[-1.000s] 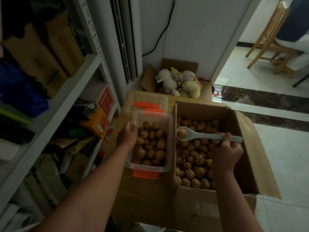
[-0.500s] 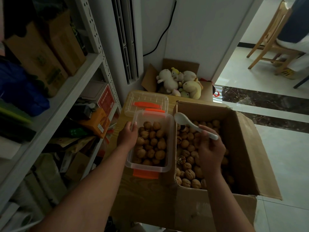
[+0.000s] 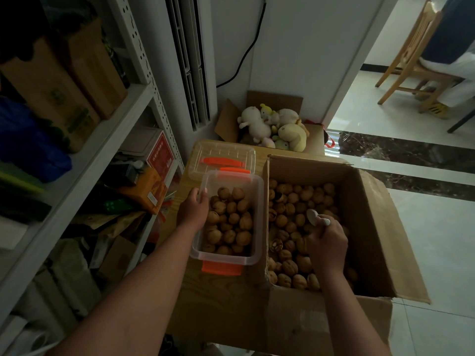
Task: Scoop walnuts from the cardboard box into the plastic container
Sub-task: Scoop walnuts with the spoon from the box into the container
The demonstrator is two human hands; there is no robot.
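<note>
Cardboard box (image 3: 370, 217) stands at three o'clock of the plastic container (image 3: 259, 214), touching it on the wooden tabletop (image 3: 218, 294). The right hand (image 3: 327, 242) has its grip curled round a white spoon (image 3: 312, 216), held low among the walnuts (image 3: 290, 209) in the box. The left hand (image 3: 192, 211) grips the container's nine o'clock rim. The step looks like digging for a scoop. Next calls for a level lift toward nine o'clock.

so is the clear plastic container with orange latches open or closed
Open: no lid on the clear plastic container, walnuts show, and a clear lid lies behind it.
</note>
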